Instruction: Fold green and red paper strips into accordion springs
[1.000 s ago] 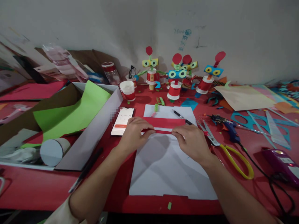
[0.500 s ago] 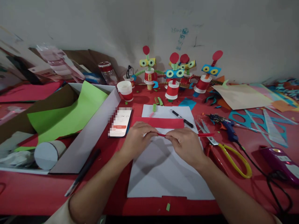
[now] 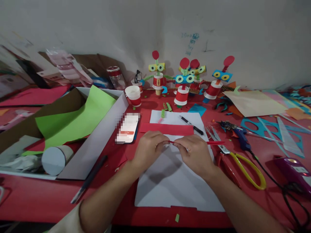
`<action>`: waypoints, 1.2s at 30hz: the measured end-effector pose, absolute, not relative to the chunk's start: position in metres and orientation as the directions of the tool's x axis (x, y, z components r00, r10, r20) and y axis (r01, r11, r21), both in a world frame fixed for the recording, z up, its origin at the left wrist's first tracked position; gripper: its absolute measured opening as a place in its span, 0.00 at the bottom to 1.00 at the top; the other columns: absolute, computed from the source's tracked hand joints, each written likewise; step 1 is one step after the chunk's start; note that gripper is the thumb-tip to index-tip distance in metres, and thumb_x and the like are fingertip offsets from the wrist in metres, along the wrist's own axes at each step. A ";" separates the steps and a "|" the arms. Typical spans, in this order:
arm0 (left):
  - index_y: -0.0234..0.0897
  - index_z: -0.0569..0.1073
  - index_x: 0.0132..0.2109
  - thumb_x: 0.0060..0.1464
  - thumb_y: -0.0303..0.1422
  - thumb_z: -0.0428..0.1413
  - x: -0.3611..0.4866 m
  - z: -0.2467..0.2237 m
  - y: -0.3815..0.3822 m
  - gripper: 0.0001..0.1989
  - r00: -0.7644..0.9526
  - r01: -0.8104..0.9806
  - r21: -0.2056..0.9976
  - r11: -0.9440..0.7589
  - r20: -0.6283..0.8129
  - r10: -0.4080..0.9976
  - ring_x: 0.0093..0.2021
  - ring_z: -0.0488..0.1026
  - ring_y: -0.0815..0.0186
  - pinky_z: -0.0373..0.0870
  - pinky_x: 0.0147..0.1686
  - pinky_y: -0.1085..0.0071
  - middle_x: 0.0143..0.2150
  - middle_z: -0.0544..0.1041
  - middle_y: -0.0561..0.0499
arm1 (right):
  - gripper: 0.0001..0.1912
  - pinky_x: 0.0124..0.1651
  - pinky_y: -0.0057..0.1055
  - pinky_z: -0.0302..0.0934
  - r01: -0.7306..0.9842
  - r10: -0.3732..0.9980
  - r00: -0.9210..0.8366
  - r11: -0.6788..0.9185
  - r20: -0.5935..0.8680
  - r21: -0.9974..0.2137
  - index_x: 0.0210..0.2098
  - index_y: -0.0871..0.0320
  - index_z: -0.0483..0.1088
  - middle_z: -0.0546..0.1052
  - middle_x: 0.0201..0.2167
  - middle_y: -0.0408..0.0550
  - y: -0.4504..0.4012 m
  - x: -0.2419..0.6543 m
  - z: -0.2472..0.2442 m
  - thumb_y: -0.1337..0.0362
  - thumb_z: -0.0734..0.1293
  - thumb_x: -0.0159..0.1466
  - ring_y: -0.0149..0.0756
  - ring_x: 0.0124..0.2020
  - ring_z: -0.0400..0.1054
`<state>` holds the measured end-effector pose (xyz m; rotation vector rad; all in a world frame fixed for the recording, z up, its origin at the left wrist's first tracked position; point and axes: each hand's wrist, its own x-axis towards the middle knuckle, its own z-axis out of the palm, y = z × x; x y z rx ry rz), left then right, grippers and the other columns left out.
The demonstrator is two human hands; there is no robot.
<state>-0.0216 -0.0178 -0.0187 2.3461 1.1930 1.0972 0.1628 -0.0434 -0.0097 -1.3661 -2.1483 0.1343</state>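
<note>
A narrow red paper strip [image 3: 216,142] runs between my two hands over white paper sheets [image 3: 179,181]. My left hand [image 3: 151,147] pinches its left end. Close beside it, my right hand [image 3: 194,152] pinches the same strip, which sticks out to the right past the knuckles. Behind the hands lies a wider band of red paper [image 3: 170,129]. A black pen [image 3: 191,125] and small folded green and pink paper pieces [image 3: 163,113] rest on the sheet beyond it.
Yellow-handled scissors [image 3: 247,170], a blue glue gun [image 3: 241,137] and a purple device [image 3: 293,173] are on the right. On the left are a phone [image 3: 128,128] and an open box [image 3: 97,139]. Several paper-cup figures [image 3: 181,95] stand behind, near a paper cup [image 3: 133,95].
The view has shifted slightly, so most things appear a little further right. Both hands still grip the strip, their fingertips slightly closer together.
</note>
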 end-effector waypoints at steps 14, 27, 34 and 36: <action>0.42 0.78 0.30 0.54 0.27 0.56 -0.063 -0.003 0.002 0.09 0.371 0.684 0.387 -0.618 0.545 0.752 0.34 0.74 0.63 0.67 0.40 0.63 0.28 0.79 0.53 | 0.10 0.38 0.32 0.54 0.848 0.881 -0.338 0.438 0.332 -0.299 0.31 0.55 0.75 0.81 0.30 0.43 -0.035 0.173 -0.006 0.69 0.63 0.65 0.35 0.31 0.72; 0.41 0.78 0.31 0.55 0.34 0.55 -0.101 0.009 0.013 0.09 0.150 0.769 0.422 -0.481 0.612 0.777 0.43 0.73 0.60 0.66 0.48 0.61 0.37 0.80 0.49 | 0.10 0.35 0.31 0.54 0.840 0.893 -0.239 0.388 0.383 -0.380 0.31 0.56 0.72 0.78 0.28 0.44 -0.030 0.182 0.002 0.68 0.61 0.66 0.36 0.29 0.70; 0.36 0.76 0.39 0.43 0.37 0.63 -0.037 0.021 -0.016 0.15 -0.409 0.079 0.992 -0.101 0.124 0.904 0.33 0.72 0.65 0.68 0.36 0.67 0.34 0.77 0.50 | 0.11 0.30 0.27 0.55 0.627 0.931 -0.011 0.291 0.365 -0.723 0.28 0.56 0.70 0.75 0.23 0.42 -0.034 0.176 0.005 0.63 0.61 0.65 0.33 0.26 0.68; 0.35 0.78 0.35 0.37 0.37 0.66 -0.009 0.018 -0.021 0.16 -0.081 -0.180 0.979 0.094 -0.110 0.991 0.32 0.72 0.66 0.68 0.37 0.68 0.31 0.77 0.50 | 0.11 0.29 0.26 0.55 0.563 0.946 -0.047 0.290 0.321 -0.774 0.28 0.56 0.70 0.75 0.24 0.41 -0.035 0.172 0.004 0.62 0.61 0.65 0.32 0.27 0.68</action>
